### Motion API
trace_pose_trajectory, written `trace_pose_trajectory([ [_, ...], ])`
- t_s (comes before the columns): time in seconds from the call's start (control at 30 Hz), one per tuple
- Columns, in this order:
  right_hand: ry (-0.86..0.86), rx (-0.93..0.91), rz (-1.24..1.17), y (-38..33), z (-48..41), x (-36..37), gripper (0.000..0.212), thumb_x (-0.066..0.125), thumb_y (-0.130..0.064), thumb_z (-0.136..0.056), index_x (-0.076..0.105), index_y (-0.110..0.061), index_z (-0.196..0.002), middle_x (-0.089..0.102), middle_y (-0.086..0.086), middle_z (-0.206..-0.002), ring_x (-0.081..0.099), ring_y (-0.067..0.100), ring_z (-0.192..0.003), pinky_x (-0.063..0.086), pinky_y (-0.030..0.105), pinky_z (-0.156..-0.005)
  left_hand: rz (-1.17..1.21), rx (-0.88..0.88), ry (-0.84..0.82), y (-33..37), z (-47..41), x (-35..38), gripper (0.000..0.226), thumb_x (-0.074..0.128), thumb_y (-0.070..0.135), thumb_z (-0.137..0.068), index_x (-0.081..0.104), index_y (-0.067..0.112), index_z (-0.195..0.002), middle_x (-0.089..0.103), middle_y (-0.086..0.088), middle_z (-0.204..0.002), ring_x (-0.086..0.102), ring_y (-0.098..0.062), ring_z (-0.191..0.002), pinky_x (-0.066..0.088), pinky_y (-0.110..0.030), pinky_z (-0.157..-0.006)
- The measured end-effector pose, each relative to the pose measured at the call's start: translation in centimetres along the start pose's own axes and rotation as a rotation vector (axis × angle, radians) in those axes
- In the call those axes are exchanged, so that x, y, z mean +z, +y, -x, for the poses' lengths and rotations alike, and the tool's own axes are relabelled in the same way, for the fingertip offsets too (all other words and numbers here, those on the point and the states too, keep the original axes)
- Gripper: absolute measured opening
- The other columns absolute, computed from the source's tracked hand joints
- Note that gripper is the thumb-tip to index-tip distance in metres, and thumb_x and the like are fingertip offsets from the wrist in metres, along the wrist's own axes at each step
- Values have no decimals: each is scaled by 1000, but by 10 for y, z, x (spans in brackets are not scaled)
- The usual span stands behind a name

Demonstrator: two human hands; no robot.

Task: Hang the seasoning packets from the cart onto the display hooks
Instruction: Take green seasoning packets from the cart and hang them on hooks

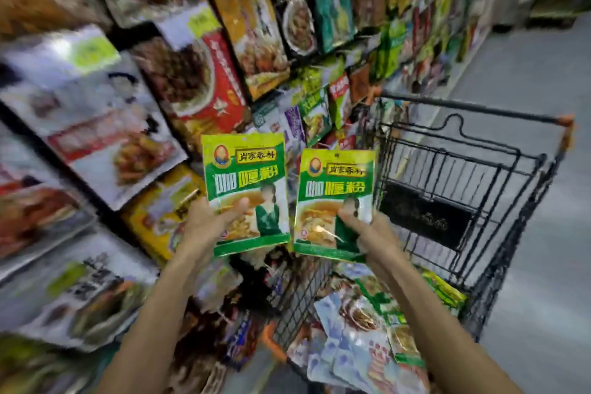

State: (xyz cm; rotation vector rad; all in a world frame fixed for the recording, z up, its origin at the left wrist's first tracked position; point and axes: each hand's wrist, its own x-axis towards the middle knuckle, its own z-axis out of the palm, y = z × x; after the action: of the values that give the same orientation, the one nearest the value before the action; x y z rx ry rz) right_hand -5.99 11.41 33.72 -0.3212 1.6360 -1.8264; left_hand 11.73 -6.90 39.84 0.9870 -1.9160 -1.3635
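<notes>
Plainly the job is somewhere in its middle, with two packets in hand and none of them on a hook yet. The left hand [214, 224] grips the left green packet [246, 176] by its lower part, thumb across the front. The right hand [367, 230] pinches the right green packet [335, 189] the same way, near its bottom corner. Both packets stand upright, faces to the camera and just beside each other, raised above the near left edge of the cart [479, 169] and in front of the display wall [192, 73]. Each has a small hang hole at its top edge, clearest on the right one, and neither hole is threaded onto anything. The wall is crowded with hanging packs from the top of the view to the bottom, though it is too blurred to pick out a bare hook or a matching green row. My guess is that a fair share of the stocking is done. What is left looks substantial: a heap of loose packets [358, 345] of several kinds lies in the cart's basket, piled toward its near corner. The far end by the handle bar [463, 107] shows bare wire. The next step, as I judge it, is to find the right hook and slide these two on.
</notes>
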Motion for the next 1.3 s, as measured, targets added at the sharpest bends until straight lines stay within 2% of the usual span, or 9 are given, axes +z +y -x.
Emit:
trace_pose_trajectory([
  [0.07,-119,-90,32,-33,11,33,8,70,-23,-86,66,-18,-82,69,2,-78,66,23,-78,54,37,-70,42,57,97,26,23,-41,26,72,17,-81,66,18,-107,71,2,-92,66,4,-64,43,-9,-48],
  [0.2,-371,-283,96,-98,43,106,18,68,-31,-88,65,-14,-83,68,-7,-74,67,14,-80,48,31,-71,64,179,330,79,69,-124,36,74,24,-77,65,21,-112,72,11,-97,68,0,-83,49,-14,-64],
  [0.37,-575,-436,31,-158,88,200,16,69,-24,-87,64,-23,-72,69,-22,-62,66,-7,-66,50,12,-54,80,313,533,133,121,-217,24,74,32,-69,67,33,-93,73,21,-81,68,4,-74,49,-11,-57],
  [0.5,-721,-539,15,-187,121,271,15,70,-26,-86,61,-27,-74,67,-22,-71,65,0,-69,49,15,-56,59,372,706,163,158,-283,31,75,39,-64,69,32,-93,74,10,-93,70,-11,-89,54,-35,-78],
  [0.7,-927,-586,32,-204,160,358,14,71,-33,-84,69,-20,-88,75,-8,-84,69,3,-78,49,24,-68,42,498,875,185,205,-361,35,76,28,-68,68,28,-102,74,10,-95,70,-11,-91,53,-34,-79],
  [0.83,-1003,-611,59,-206,175,403,14,71,-31,-84,69,-18,-88,73,-3,-81,69,7,-76,51,23,-64,65,508,993,186,221,-403,31,77,28,-67,68,24,-97,75,9,-90,70,-12,-87,55,-32,-72],
  [0.93,-1029,-586,70,-205,180,432,24,70,-28,-85,66,-5,-95,68,8,-87,66,23,-85,48,38,-77,47,526,1047,185,225,-427,30,77,27,-68,68,25,-97,74,13,-86,70,-5,-78,54,-22,-63],
  [1.07,-1034,-556,57,-209,186,464,15,70,-27,-86,68,-13,-90,72,3,-89,67,22,-90,51,38,-81,72,528,1058,181,225,-450,31,78,28,-65,67,21,-93,75,8,-78,70,-7,-68,51,-18,-50],
  [1.3,-1012,-503,4,-222,186,492,14,64,-28,-90,68,-16,-84,73,-12,-67,68,1,-64,47,14,-50,90,522,1013,179,216,-467,37,77,33,-60,67,23,-94,75,7,-82,71,-8,-75,52,-23,-58],
])
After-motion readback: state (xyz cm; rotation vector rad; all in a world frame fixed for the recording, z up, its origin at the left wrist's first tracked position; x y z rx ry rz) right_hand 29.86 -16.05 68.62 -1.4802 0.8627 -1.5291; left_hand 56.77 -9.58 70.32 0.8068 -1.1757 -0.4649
